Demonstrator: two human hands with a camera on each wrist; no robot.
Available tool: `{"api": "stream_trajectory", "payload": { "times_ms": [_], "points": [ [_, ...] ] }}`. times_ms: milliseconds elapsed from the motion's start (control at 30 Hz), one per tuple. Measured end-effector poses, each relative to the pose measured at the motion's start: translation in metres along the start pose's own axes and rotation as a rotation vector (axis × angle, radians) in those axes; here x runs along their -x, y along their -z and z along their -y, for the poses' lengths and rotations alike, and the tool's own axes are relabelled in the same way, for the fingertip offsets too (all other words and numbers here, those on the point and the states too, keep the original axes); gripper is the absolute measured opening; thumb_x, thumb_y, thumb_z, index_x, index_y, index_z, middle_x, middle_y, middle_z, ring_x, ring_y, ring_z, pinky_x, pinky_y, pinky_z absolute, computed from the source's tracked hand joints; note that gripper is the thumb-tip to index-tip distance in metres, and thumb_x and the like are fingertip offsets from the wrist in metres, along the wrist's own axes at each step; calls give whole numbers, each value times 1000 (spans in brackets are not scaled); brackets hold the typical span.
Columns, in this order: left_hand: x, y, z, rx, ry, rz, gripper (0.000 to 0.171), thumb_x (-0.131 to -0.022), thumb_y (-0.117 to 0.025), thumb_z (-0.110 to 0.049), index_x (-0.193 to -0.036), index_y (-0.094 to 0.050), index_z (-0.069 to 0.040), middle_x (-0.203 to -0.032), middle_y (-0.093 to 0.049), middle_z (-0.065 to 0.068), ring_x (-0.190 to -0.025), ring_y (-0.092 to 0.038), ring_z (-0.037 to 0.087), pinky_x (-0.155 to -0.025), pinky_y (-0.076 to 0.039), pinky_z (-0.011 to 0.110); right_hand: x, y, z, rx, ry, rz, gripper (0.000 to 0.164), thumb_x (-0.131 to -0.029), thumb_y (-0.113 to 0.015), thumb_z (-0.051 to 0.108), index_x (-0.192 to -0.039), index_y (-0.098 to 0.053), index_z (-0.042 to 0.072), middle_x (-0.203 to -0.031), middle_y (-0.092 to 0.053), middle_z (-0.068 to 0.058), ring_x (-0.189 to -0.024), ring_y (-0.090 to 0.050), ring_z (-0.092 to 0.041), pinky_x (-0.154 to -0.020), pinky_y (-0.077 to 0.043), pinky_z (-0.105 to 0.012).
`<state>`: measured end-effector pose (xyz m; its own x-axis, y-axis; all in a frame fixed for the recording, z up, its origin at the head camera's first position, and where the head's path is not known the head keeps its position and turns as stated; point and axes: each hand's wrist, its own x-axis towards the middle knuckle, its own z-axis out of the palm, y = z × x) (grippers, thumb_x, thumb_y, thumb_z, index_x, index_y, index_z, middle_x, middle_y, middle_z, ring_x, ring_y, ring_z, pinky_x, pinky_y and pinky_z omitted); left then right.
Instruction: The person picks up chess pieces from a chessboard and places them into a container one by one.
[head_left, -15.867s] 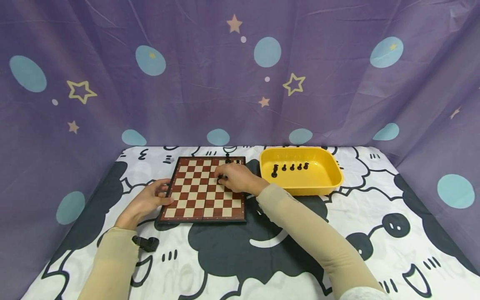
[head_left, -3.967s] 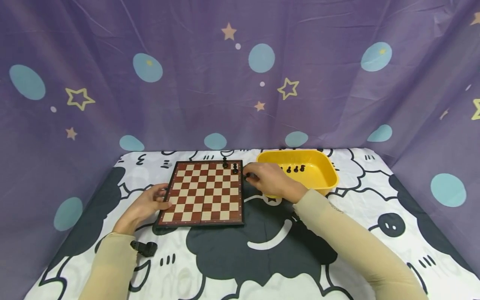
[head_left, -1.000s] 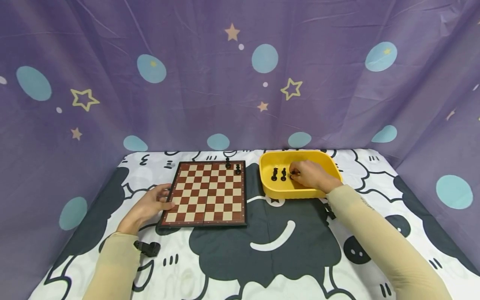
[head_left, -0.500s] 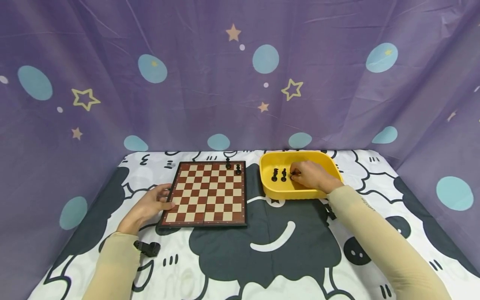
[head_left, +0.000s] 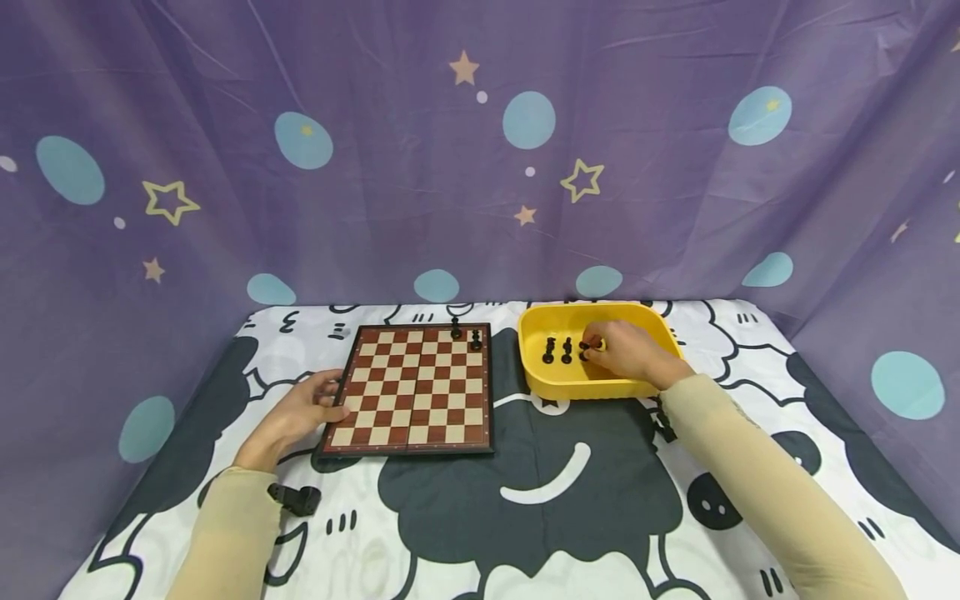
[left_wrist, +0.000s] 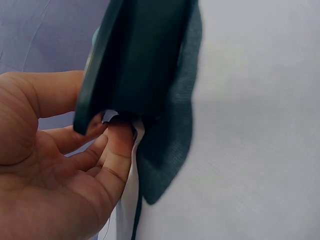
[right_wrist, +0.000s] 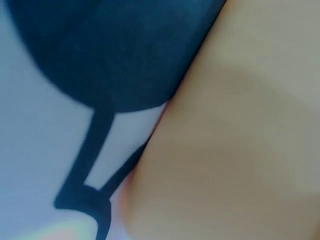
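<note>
My left hand [head_left: 296, 410] holds the left edge of the chessboard [head_left: 375, 387]. In the left wrist view, the thumb lies over the board's dark edge [left_wrist: 145, 55], with fingers curled beneath. Two black chess pieces [head_left: 476, 340] stand at the board's far right. My right hand [head_left: 626, 348] reaches into the yellow tray [head_left: 585, 389], its thumb and fingertips pinching a black chess piece [head_left: 583, 356], mostly covered. Left of these fingers stand other black chess pieces [head_left: 567, 351] in a row. The right wrist view shows only sleeve [right_wrist: 235, 130] and cloth.
A black-and-white cartoon cloth [head_left: 525, 517] covers the table. Behind it hangs a purple curtain [head_left: 360, 225] with stars and spots. A black wrist device [head_left: 296, 499] sits beside the left sleeve.
My right hand was over the board, then at its right edge, and moved right into the tray. Over the last second its fingers shifted slightly. The left hand stays on the board's edge.
</note>
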<state>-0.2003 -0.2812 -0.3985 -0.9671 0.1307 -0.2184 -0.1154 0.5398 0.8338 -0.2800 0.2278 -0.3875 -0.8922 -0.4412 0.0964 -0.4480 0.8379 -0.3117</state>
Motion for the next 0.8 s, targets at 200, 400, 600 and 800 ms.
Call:
{"api": "stream_trajectory", "payload": {
  "times_ms": [200, 400, 600, 800],
  "points": [
    [0, 0, 0, -11, 0, -2, 79, -86, -69, -7, -149, -21, 4, -134, -40, 28, -112, -48, 35, -88, -43, 44, 6, 1, 2, 1, 22, -33, 21, -87, -69, 22, -103, -70, 10, -96, -69, -2, -88, -62, -21, -80, -49, -43],
    [-1, 0, 1, -12, -2, -2, 79, -86, -69, -7, -148, -22, 4, -133, -40, 27, -111, -48, 34, -87, -43, 44, 10, 3, 7, -10, 18, -73, 21, -87, -68, 23, -103, -70, 9, -96, -69, -2, -86, -62, -22, -78, -48, -44],
    [-1, 1, 0, -4, -7, 3, 79, -86, -68, -6, -148, -21, 5, -133, -40, 28, -110, -50, 34, -86, -44, 42, 11, 7, 15, -9, 24, -94, 20, -88, -68, 26, -101, -70, 13, -96, -69, 0, -82, -60, -20, -75, -48, -41],
    [-1, 0, 0, -1, 10, 3, 79, -86, -68, -6, -149, -21, 4, -134, -40, 28, -111, -50, 35, -88, -43, 45, 12, 12, 29, -41, 55, -110, 18, -89, -67, 26, -101, -70, 14, -95, -68, 1, -78, -57, -17, -72, -47, -37]
  ]
}}
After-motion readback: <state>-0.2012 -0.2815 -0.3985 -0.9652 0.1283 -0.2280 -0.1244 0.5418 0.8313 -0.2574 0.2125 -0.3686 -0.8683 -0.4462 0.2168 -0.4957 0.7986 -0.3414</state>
